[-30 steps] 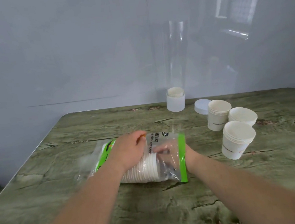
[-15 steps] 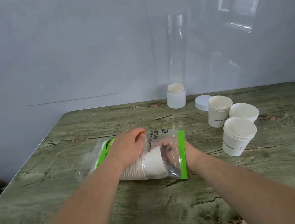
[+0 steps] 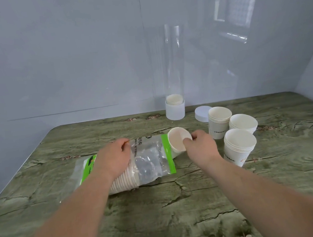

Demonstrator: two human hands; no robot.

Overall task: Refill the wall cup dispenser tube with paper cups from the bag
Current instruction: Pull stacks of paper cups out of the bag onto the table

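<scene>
The bag of paper cups lies on its side on the desk, directly under my left hand, with its green-edged mouth facing my right hand. My left hand is spread flat over the plastic, pressing down on the nested cups inside, fingers curled over the far side. My right hand sits just beyond the bag's mouth, pinching the rim of a small stack of cups; the thumb is inside the opening and the other fingers are behind, so that stack is tilted with its open end towards me and its base still at the bag's mouth.

Further out, past my right hand, three short stacks of white cups stand upright on the desk: one behind, one to its right, and one nearest to me. They stand close together, and I cannot tell if they touch. Just behind them lies a round white lid, flat on the desk.

Beyond both hands, against the wall, the clear dispenser tube stands upright in its white base, with a few cups visible at the bottom.
</scene>
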